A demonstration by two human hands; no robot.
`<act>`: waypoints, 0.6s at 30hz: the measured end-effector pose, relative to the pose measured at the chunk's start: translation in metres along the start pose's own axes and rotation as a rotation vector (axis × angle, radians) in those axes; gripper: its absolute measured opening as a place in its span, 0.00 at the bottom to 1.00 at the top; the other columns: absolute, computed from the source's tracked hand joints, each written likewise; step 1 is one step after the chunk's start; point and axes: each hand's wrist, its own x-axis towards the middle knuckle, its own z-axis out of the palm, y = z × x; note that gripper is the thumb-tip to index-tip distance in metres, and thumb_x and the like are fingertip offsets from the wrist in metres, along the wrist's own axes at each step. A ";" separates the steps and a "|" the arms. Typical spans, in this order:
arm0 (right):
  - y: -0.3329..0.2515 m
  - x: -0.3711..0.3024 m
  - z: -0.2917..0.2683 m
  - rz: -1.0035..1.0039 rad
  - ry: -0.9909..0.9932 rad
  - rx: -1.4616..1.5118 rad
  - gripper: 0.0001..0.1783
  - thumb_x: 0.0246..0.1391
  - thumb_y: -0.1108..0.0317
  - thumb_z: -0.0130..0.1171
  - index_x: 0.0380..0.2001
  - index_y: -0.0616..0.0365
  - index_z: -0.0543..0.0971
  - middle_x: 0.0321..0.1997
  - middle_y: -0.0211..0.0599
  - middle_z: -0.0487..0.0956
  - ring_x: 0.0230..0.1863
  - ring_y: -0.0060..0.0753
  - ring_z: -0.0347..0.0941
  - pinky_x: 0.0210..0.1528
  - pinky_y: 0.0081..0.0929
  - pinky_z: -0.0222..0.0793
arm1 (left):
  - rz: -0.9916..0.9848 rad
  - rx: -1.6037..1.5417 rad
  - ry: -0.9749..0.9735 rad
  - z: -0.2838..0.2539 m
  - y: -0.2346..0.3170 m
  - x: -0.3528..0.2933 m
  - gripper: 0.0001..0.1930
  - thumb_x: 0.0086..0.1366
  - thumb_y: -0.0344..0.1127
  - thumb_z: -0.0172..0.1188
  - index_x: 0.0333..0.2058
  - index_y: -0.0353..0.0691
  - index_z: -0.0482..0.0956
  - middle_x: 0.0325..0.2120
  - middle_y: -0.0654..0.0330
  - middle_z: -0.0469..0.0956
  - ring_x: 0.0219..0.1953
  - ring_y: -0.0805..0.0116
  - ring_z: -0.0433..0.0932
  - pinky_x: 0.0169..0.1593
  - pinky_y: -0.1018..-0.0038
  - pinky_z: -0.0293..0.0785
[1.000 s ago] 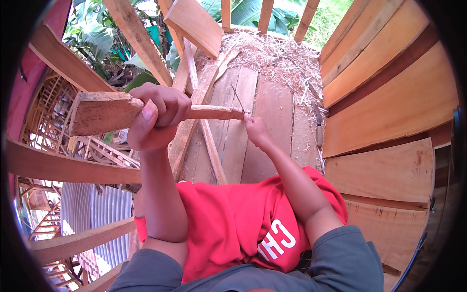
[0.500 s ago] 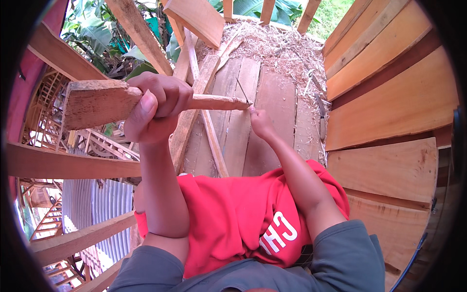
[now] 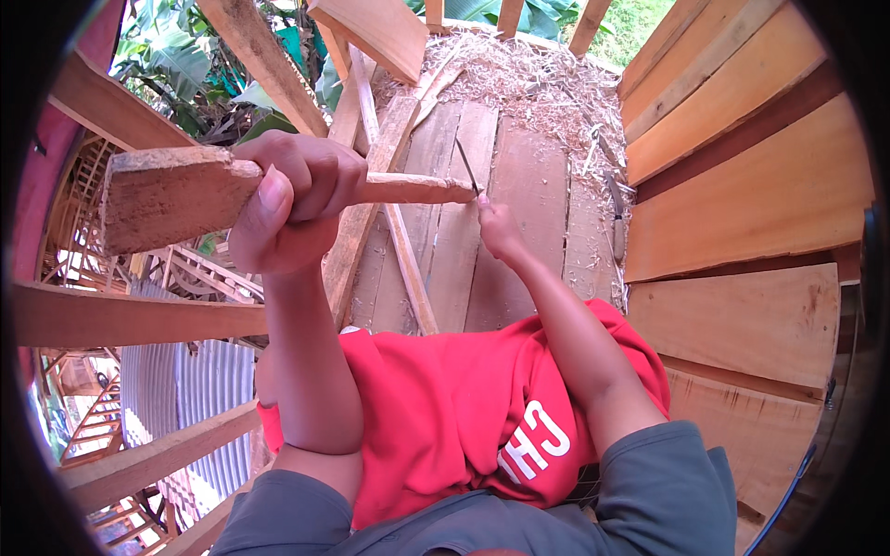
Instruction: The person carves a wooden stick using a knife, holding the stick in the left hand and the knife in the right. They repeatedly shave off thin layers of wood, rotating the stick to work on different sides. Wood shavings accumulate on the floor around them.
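My left hand [image 3: 301,195] is wrapped round a roughly carved wooden piece [image 3: 167,199], held up in front of me. Its broad, blocky end sticks out to the left of the fist, and a slim shaft runs out to the right. At the shaft's tip, my right hand [image 3: 501,232] is closed on a knife, whose handle is mostly hidden in the fingers. The thin dark knife blade [image 3: 466,167] points away from me and slightly left, close against the shaft's end; whether it touches the wood I cannot tell. A red cloth [image 3: 445,398] covers my lap.
Wood shavings [image 3: 528,83] are heaped on the plank floor [image 3: 528,195] at the far end. Another knife [image 3: 617,218] lies by the right wall of boards [image 3: 742,204]. Long timbers [image 3: 371,204] lean or lie ahead of me. Open wooden framing [image 3: 139,310] borders the left side.
The wooden piece and my left hand have shifted slightly left. The knife blade has turned a little and shows broader at the shaft's tip. Both hands keep their hold.
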 end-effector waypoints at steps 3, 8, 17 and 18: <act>-0.001 -0.010 0.005 -0.265 0.025 -0.111 0.32 0.66 0.49 0.37 0.23 0.70 0.73 0.22 0.57 0.76 0.28 0.55 0.74 0.36 0.47 0.65 | -0.012 -0.012 0.006 0.000 0.000 -0.008 0.18 0.64 0.40 0.52 0.17 0.46 0.59 0.07 0.74 0.48 0.08 0.80 0.45 0.16 0.76 0.42; 0.018 0.000 0.007 -0.090 0.054 -0.033 0.33 0.66 0.49 0.37 0.23 0.70 0.74 0.23 0.59 0.76 0.30 0.56 0.75 0.36 0.47 0.65 | -0.003 -0.025 -0.011 0.001 -0.001 -0.001 0.18 0.64 0.40 0.53 0.17 0.46 0.59 0.07 0.74 0.49 0.08 0.80 0.45 0.15 0.76 0.42; -0.004 -0.010 0.014 -0.536 0.060 0.028 0.31 0.66 0.51 0.37 0.24 0.69 0.76 0.24 0.60 0.75 0.29 0.61 0.74 0.35 0.46 0.66 | -0.018 0.084 -0.018 -0.007 0.001 -0.003 0.21 0.64 0.44 0.53 0.16 0.49 0.54 0.06 0.74 0.47 0.07 0.80 0.46 0.14 0.78 0.41; 0.008 -0.008 0.006 -0.388 0.052 -0.036 0.31 0.66 0.51 0.37 0.25 0.69 0.76 0.25 0.61 0.76 0.31 0.61 0.74 0.36 0.46 0.66 | -0.016 0.070 -0.014 0.001 0.001 -0.001 0.21 0.63 0.44 0.53 0.16 0.49 0.54 0.06 0.74 0.47 0.07 0.80 0.46 0.14 0.78 0.41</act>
